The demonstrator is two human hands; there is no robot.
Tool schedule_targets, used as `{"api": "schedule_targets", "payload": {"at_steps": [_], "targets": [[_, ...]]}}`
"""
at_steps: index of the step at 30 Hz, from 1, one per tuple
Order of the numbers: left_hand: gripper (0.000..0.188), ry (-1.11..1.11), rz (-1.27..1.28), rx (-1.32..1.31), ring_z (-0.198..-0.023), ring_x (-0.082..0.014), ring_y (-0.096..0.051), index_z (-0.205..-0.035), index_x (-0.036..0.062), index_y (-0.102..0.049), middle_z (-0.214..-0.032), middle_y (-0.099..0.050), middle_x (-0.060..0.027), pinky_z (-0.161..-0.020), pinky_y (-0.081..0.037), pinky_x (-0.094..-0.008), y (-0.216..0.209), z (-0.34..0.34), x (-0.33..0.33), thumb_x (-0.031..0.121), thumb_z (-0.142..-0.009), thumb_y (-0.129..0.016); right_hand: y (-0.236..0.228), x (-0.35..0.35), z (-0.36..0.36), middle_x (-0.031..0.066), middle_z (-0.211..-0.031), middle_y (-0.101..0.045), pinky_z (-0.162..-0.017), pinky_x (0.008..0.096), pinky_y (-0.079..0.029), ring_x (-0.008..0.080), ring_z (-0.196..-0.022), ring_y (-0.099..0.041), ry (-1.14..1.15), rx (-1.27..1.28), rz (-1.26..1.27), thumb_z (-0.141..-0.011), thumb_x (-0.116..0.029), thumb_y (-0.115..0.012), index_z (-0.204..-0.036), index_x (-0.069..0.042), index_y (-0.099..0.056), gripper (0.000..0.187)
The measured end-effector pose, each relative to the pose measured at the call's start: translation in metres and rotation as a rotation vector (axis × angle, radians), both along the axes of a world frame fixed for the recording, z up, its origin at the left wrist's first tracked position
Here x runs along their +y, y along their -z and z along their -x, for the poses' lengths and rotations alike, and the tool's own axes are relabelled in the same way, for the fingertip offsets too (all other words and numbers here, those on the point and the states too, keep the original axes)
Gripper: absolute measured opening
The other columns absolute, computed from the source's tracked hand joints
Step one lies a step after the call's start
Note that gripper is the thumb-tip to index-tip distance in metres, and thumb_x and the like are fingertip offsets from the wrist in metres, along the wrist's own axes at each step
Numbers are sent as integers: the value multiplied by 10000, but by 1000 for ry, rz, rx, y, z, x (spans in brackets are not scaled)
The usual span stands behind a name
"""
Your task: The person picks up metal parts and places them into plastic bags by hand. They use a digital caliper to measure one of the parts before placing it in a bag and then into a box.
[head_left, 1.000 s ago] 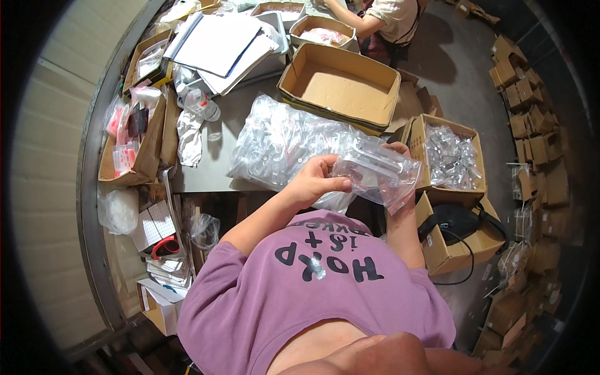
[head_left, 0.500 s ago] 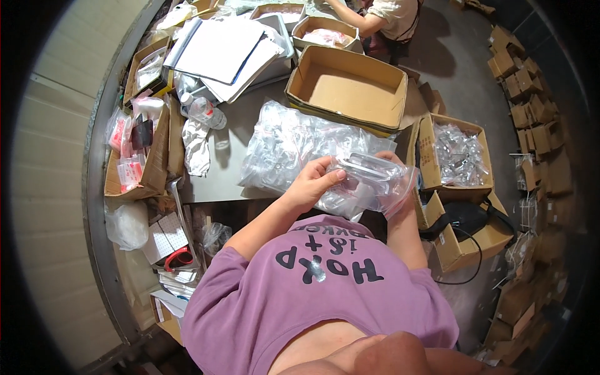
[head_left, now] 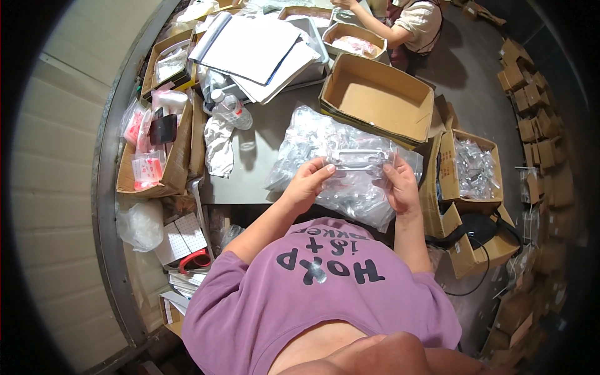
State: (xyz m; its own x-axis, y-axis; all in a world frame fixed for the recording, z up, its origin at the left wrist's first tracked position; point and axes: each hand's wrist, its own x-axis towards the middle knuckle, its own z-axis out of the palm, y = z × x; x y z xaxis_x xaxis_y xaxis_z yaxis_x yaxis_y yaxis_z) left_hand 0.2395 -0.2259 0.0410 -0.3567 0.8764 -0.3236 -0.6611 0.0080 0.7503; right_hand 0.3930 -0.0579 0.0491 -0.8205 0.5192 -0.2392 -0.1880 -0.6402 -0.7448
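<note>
Apparently steadying a clear plastic bag [head_left: 357,160] of silvery bars [head_left: 360,152], the left hand [head_left: 307,185] and right hand [head_left: 403,185] pinch its ends above the bag pile [head_left: 300,140]; shifting it calls for steady grips.

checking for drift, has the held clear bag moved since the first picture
Yes, the held clear bag has moved mainly left against the large open cardboard box.

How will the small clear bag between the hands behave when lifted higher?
The small clear bag may flop at its edges, since it looks thin and see-through. Its middle is likely stiffer, because a long looped part shows there. It might slip, given its glossy surface.
</note>
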Motion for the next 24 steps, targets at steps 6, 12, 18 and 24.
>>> {"api": "schedule_targets", "payload": {"at_steps": [6,12,18,24], "targets": [[211,-143,-42,164,-696,-61,-519,-974,-13,-565,-842,-569,-19,-688,-505,-261,9,14,-12,173,-897,-503,9,-6,22,50,-793,-614,-517,203,-472,90,-618,-576,4,-53,-222,-856,-128,-568,-998,-19,-531,182],[255,-305,-3,377,-687,-32,-470,-943,-41,-580,-772,-550,10,-627,-419,-185,9,20,-19,202,-899,-516,2,-22,42,31,-752,-599,-482,172,-407,52,-541,-506,109,-171,-293,-849,-168,-592,-896,-14,-581,161],[281,-556,-29,695,-530,-37,-333,-780,-42,-572,-580,-420,64,-459,-273,-201,11,20,-15,205,-902,-513,4,-26,47,2,-715,-574,-510,167,-394,39,-585,-492,111,-243,-475,-852,-163,-579,-872,-13,-602,153],[299,-571,-27,864,-511,-43,-302,-761,-38,-564,-541,-368,43,-442,-253,-219,7,26,-25,210,-912,-492,-5,-20,40,-6,-702,-564,-556,192,-389,53,-611,-488,-61,-277,-401,-833,-110,-566,-887,4,-599,131]]}}
